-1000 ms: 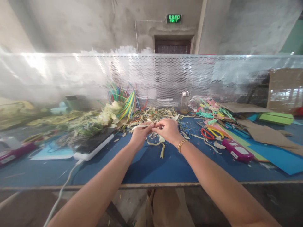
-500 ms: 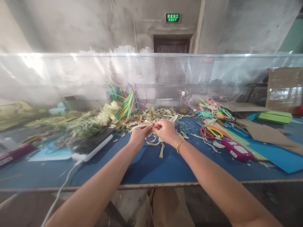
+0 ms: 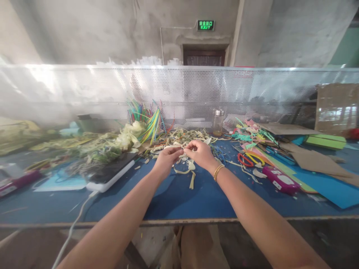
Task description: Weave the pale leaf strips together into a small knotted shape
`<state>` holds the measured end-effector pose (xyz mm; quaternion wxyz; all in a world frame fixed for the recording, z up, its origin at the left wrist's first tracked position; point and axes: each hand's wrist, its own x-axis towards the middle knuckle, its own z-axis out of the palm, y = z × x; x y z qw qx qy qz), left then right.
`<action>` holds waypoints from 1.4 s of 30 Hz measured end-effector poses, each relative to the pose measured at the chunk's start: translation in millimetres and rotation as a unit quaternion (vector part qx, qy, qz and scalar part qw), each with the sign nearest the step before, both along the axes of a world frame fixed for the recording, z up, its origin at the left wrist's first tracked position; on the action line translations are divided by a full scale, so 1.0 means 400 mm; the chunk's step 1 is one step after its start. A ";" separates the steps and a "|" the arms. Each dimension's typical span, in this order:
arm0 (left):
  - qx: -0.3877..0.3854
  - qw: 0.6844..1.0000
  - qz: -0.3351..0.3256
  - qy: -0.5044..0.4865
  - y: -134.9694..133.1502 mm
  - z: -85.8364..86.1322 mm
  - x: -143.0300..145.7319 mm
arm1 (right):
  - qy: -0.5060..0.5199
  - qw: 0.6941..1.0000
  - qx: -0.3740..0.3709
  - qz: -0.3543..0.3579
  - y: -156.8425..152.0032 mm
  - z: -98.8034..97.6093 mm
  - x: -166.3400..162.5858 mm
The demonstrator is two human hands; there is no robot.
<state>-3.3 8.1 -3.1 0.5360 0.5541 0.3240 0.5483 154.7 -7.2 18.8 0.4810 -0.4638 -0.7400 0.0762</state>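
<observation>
Above the middle of the blue table (image 3: 185, 205), my left hand (image 3: 168, 158) and my right hand (image 3: 200, 154) meet fingertip to fingertip. Both are closed in a pinch on a thin pale cream strip (image 3: 177, 145), mostly hidden by the fingers; its material is not clear. A gold bracelet circles the right wrist. Just below the hands lie a loose cream strip (image 3: 192, 180) and small scraps. Right behind them spreads a heap of pale and green strips (image 3: 187, 134).
Left are a tangled fibre pile (image 3: 98, 153), a white-edged device (image 3: 112, 177) with a cord, and coloured pipe cleaners (image 3: 154, 123). Right are scissors with red and yellow handles (image 3: 245, 160), a magenta box (image 3: 280, 179), coloured paper (image 3: 322, 183) and cardboard (image 3: 316, 158). A glass bottle (image 3: 218, 123) stands behind.
My hands stay together with fingertips touching, and the right hand has shifted slightly right. Less of the pale strip shows along the left hand. The whole view has tilted a little.
</observation>
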 end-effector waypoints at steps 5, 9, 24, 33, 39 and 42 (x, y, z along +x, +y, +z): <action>0.018 0.999 0.026 0.022 0.009 -0.003 -0.003 | -0.011 0.995 0.079 -0.056 -0.002 0.016 0.020; 0.023 0.999 0.010 0.048 0.003 0.000 -0.004 | -0.056 0.994 0.072 -0.054 0.003 0.014 0.022; 0.063 0.995 0.074 0.026 -0.019 0.022 -0.002 | -0.008 0.998 -0.026 0.054 0.011 -0.007 0.004; 0.084 0.987 0.103 0.091 -0.005 0.015 -0.009 | -0.016 0.998 -0.017 0.052 0.008 -0.007 0.000; 0.145 0.962 0.167 0.158 -0.008 0.008 -0.012 | -0.009 0.998 -0.026 0.058 0.010 -0.015 0.001; 0.156 0.959 0.171 0.164 -0.008 0.008 -0.010 | -0.011 0.997 -0.025 0.071 0.010 -0.015 0.000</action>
